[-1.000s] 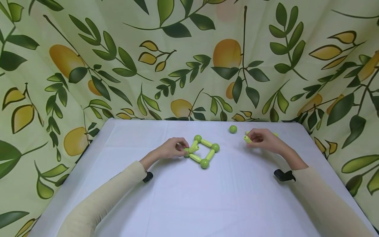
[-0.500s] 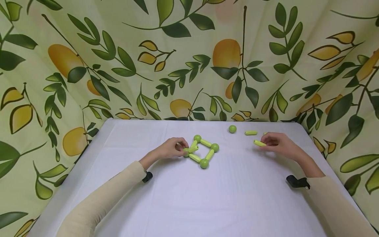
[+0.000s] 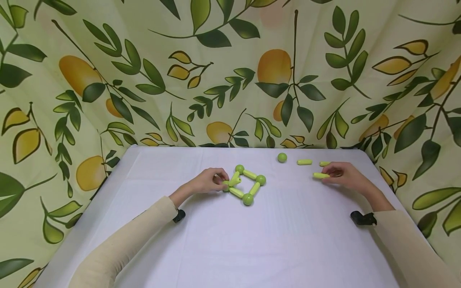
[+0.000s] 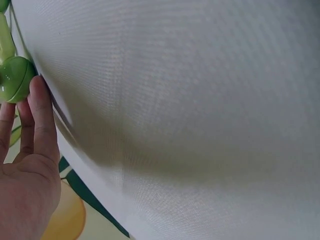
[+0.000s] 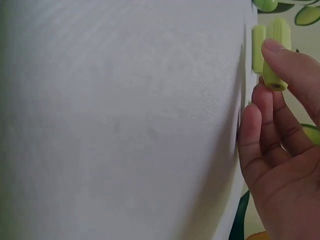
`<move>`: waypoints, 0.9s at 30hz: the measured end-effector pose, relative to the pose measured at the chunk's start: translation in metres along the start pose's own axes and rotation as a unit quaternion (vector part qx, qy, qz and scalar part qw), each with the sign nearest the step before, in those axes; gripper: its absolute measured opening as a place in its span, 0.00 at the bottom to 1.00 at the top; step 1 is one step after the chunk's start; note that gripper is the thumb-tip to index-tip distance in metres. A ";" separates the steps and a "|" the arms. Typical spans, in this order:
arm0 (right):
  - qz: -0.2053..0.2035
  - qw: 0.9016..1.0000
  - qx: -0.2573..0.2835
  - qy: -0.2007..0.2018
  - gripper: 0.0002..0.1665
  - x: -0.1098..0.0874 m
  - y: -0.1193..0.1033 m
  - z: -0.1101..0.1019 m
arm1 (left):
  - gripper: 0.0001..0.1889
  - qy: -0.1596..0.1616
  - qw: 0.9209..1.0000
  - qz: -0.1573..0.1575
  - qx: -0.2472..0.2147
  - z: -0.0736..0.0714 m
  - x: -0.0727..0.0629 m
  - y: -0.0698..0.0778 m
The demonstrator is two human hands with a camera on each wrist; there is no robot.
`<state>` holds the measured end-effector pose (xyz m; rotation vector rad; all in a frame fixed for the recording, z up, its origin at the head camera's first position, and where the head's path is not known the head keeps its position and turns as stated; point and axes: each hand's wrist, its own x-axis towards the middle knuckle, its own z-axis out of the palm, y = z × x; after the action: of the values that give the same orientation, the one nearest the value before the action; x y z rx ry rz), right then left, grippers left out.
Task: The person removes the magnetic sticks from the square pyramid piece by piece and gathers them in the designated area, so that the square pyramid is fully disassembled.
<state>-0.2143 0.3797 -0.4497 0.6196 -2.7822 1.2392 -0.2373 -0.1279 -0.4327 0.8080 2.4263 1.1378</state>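
Note:
On the white table lies a four-sided frame of green balls joined by pale green rods. My left hand grips the ball at the frame's left corner between thumb and fingers. From that ball another rod sticks up at a slant. Over on the right, my right hand pinches a loose pale green rod near one end, its free end pointing left. In the right wrist view, the thumb lies across this rod and a hole shows in its near end.
Along the back of the white table lie a loose green ball and a pale green rod. Another rod is partly behind my right hand. A leaf-and-fruit patterned curtain hangs past the table's far edge.
My right hand has moved right and slightly toward me with its rod, which has turned to point left. The two rods at the back now show more. My left hand stays on its ball.

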 end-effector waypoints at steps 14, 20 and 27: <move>-0.003 1.000 -0.014 -0.021 0.12 0.020 0.001 0.015 | 0.10 -0.002 1.000 -0.001 -0.011 0.001 0.000 -0.002; 0.024 0.999 -0.028 -0.025 0.13 0.023 -0.001 0.016 | 0.10 -0.003 1.000 0.003 -0.011 0.000 0.001 -0.001; 0.030 0.999 -0.025 -0.028 0.14 0.025 -0.002 0.016 | 0.10 0.000 1.000 0.001 -0.008 0.000 0.002 -0.003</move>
<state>-0.2341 0.3588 -0.4541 0.5818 -2.8874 1.1770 -0.2392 -0.1280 -0.4351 0.8050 2.4142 1.1558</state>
